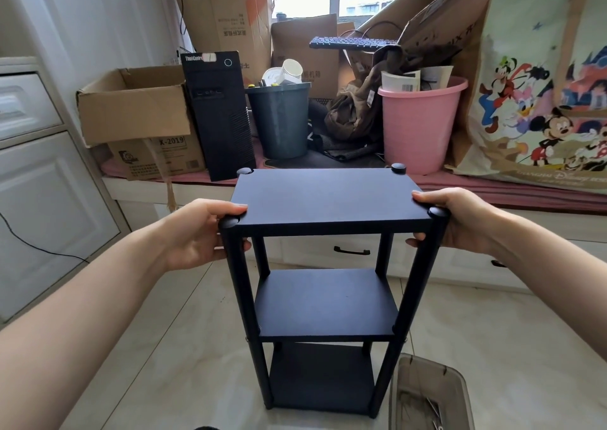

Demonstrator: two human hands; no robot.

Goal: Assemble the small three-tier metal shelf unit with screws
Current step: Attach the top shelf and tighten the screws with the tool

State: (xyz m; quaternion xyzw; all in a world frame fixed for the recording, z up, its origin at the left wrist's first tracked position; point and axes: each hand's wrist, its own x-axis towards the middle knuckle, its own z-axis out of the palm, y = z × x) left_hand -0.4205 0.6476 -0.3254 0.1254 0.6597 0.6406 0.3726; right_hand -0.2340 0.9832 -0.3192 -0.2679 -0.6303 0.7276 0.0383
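Standing upright on the tiled floor, the black shelf unit has all three tiers in place. Your left hand and right hand each grasp a near corner of its top tier. Beyond, a pink bucket sits far right.

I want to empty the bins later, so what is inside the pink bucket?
Papers or booklets stick up out of the pink bucket, one white with a barcode. Anything deeper is hidden by the bucket's wall and those papers.
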